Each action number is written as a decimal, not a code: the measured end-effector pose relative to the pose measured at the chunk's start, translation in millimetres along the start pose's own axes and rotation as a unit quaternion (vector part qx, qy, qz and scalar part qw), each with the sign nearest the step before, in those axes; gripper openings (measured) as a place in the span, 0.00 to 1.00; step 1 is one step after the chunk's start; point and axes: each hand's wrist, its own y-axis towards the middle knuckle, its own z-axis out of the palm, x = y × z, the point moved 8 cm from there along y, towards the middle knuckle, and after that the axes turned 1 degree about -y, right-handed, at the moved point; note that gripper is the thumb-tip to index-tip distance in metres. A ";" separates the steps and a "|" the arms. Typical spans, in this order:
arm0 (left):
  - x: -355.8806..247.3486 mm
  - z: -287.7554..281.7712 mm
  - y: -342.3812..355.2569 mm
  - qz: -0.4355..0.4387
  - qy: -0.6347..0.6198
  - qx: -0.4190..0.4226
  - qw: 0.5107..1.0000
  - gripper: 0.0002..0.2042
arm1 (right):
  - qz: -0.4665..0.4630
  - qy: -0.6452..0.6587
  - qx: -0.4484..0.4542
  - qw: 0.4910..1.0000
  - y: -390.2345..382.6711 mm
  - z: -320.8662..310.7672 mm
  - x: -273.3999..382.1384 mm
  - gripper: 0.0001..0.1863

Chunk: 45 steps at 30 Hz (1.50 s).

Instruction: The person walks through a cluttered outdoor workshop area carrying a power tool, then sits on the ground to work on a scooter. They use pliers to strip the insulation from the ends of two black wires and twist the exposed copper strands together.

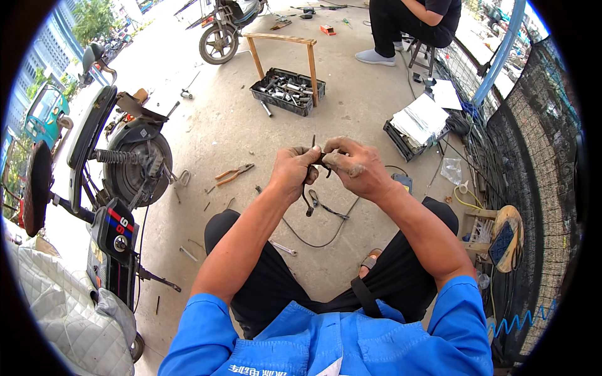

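In front of my knees, both hands come together on a small dark part, its exact kind hard to make out. My left hand (293, 169) is closed with thumb and fingers pinching it. A thin dark rod end sticks up above this grip, and a bent black piece (309, 207) hangs below. My right hand (356, 164) is closed on the part's other side, fingertips pressed together. A black cable (316, 243) loops on the concrete under my hands. Orange-handled pliers (234, 175) lie left of my left forearm, and a wrench (284, 249) lies between my legs.
An electric scooter with its rear wheel (138, 166) exposed stands at left. Ahead is a black crate of metal tools (285, 94) with a wooden handle. At right are a box of papers (419, 122), a small wooden stool (506, 238) and mesh fencing. Another person (414, 25) sits beyond.
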 end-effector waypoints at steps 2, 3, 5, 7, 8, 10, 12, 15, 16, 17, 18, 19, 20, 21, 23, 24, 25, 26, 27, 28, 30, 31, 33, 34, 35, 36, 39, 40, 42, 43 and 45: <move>-0.2 3.2 -1.4 0.004 -0.005 0.004 1.000 0.11 | 0.050 0.073 -0.030 0.996 0.8 -0.8 -5.7 0.05; -0.5 4.8 -1.1 0.008 -0.001 0.012 1.000 0.11 | 0.075 0.109 -0.045 0.990 0.3 -0.7 -9.6 0.04; -1.1 7.6 -0.2 0.015 0.008 0.027 0.999 0.11 | 0.131 0.141 -0.060 0.979 -3.5 4.5 -23.4 0.04; -2.8 10.9 -0.3 0.021 0.005 0.039 0.999 0.11 | 0.211 0.191 -0.066 0.956 -9.1 9.1 -37.0 0.06; -3.3 11.7 -0.5 0.024 0.004 0.044 0.999 0.11 | 0.262 0.225 -0.063 0.936 -11.1 12.0 -40.1 0.07; -6.4 12.4 -0.4 0.056 0.027 0.051 0.997 0.10 | 0.337 0.292 -0.057 0.893 -18.2 21.9 -50.5 0.10; -13.5 19.9 -3.3 0.087 0.070 0.051 0.992 0.10 | 0.387 0.355 -0.051 0.849 -25.7 31.8 -64.5 0.12; -22.0 26.5 -8.9 0.128 0.154 0.031 0.979 0.08 | 0.408 0.351 -0.029 0.842 -26.0 29.0 -66.8 0.14; -22.6 26.2 -8.4 0.137 0.177 0.027 0.974 0.07 | 0.417 0.367 -0.028 0.831 -25.6 29.9 -67.2 0.14; -23.1 26.2 -8.1 0.148 0.199 0.023 0.968 0.07 | 0.425 0.382 -0.029 0.820 -24.7 31.0 -67.0 0.14; -25.9 25.7 -8.6 0.186 0.239 0.010 0.953 0.06 | 0.432 0.398 -0.029 0.809 -24.2 32.3 -66.9 0.14; -26.8 25.2 -8.6 0.224 0.277 -0.003 0.934 0.05 | 0.437 0.405 -0.026 0.803 -23.8 33.1 -66.8 0.13; -28.9 25.8 -9.5 0.260 0.315 -0.015 0.913 0.05 | 0.442 0.411 -0.024 0.797 -24.0 33.8 -66.9 0.13; -35.0 29.3 -13.6 0.325 0.363 -0.021 0.873 0.04 | 0.447 0.417 -0.021 0.791 -24.3 34.6 -67.3 0.13; -45.5 40.5 -27.0 0.447 0.451 -0.032 0.772 0.04 | 0.450 0.415 -0.010 0.791 -27.3 41.0 -74.4 0.13; -46.2 41.9 -28.2 0.449 0.454 -0.036 0.768 0.04 | 0.452 0.413 -0.005 0.790 -29.0 42.3 -78.3 0.13; -46.8 43.5 -30.2 0.452 0.457 -0.040 0.765 0.04 | 0.452 0.401 0.029 0.796 -30.9 43.7 -80.9 0.13; -47.8 43.2 -32.5 0.453 0.461 -0.046 0.762 0.04 | 0.450 0.390 0.065 0.800 -29.7 44.0 -79.5 0.13; -48.9 43.4 -34.0 0.465 0.434 -0.038 0.771 0.04 | 0.448 0.379 0.101 0.803 -29.2 44.7 -77.1 0.13; -49.7 44.4 -35.0 0.477 0.407 -0.031 0.779 0.04 | 0.460 0.392 0.113 0.789 -30.8 45.5 -75.6 0.12; -50.1 43.0 -34.3 0.473 0.364 -0.018 0.802 0.03 | 0.482 0.417 0.137 0.758 -33.2 46.9 -72.4 0.12; -47.5 40.6 -32.4 0.457 0.348 -0.013 0.818 0.03 | 0.490 0.428 0.126 0.749 -33.9 46.5 -72.6 0.12; -43.7 37.9 -26.7 0.424 0.332 -0.013 0.843 0.02 | 0.507 0.449 0.101 0.729 -37.6 45.2 -74.0 0.13; -42.5 36.5 -23.7 0.407 0.332 -0.020 0.851 0.02 | 0.510 0.453 0.105 0.724 -39.1 45.5 -74.2 0.13; -41.5 34.8 -21.3 0.389 0.333 -0.027 0.858 0.02 | 0.512 0.456 0.110 0.720 -40.5 45.7 -74.6 0.14; -41.3 34.3 -20.6 0.380 0.338 -0.032 0.860 0.03 | 0.513 0.460 0.115 0.715 -41.6 46.2 -74.6 0.15; -39.4 28.2 -17.4 0.342 0.339 -0.052 0.875 0.06 | 0.504 0.495 0.099 0.701 -40.6 45.8 -68.4 0.17; -36.2 23.0 -13.5 0.322 0.331 -0.061 0.885 0.06 | 0.503 0.502 0.075 0.699 -39.7 43.1 -69.0 0.17; -35.4 18.2 -11.1 0.293 0.329 -0.075 0.895 0.07 | 0.500 0.517 0.027 0.694 -38.4 38.3 -70.5 0.19; -36.2 17.3 -11.4 0.284 0.335 -0.079 0.895 0.08 | 0.474 0.479 0.037 0.738 -35.8 37.0 -69.2 0.19; -36.1 16.8 -10.0 0.281 0.332 -0.082 0.897 0.08 | 0.415 0.395 0.055 0.818 -32.1 37.2 -66.1 0.19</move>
